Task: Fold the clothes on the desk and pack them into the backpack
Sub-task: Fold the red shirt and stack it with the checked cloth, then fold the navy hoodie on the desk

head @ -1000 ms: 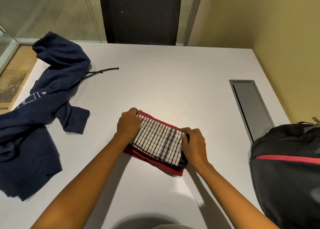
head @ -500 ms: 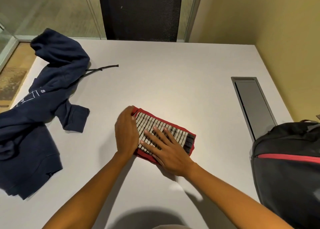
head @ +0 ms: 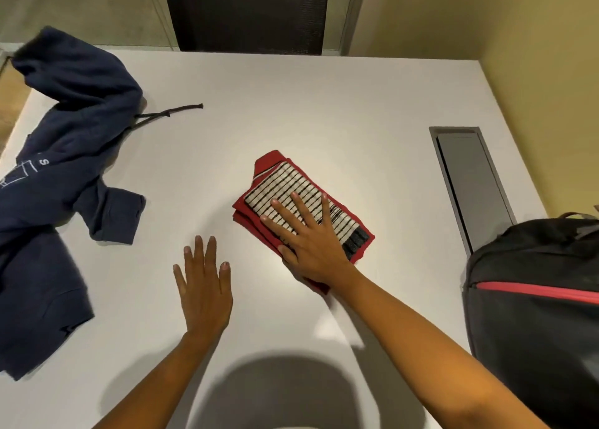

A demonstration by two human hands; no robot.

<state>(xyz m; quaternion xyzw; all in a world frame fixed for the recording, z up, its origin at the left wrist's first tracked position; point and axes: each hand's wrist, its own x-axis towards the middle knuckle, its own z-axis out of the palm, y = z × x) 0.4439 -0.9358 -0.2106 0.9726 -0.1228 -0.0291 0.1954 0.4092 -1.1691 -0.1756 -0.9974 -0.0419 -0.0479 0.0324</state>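
Observation:
A folded red garment with a white, black-striped panel (head: 282,187) lies in the middle of the white desk (head: 324,104). My right hand (head: 308,237) presses flat on its near half, fingers straight and spread. My left hand (head: 204,286) hovers or rests flat on the bare desk to the left of the garment, fingers straight, holding nothing. A dark blue hoodie (head: 64,175) lies unfolded and crumpled along the left side of the desk, its drawstring trailing right. The black backpack with a red stripe (head: 534,315) sits at the right near edge.
A grey cable hatch (head: 470,182) is set into the desk on the right, behind the backpack. A yellow wall runs along the right side. A dark panel stands beyond the far edge of the desk.
My left hand has come off the garment's left end and moved down-left onto the bare desk. The right hand still lies flat on the folded garment.

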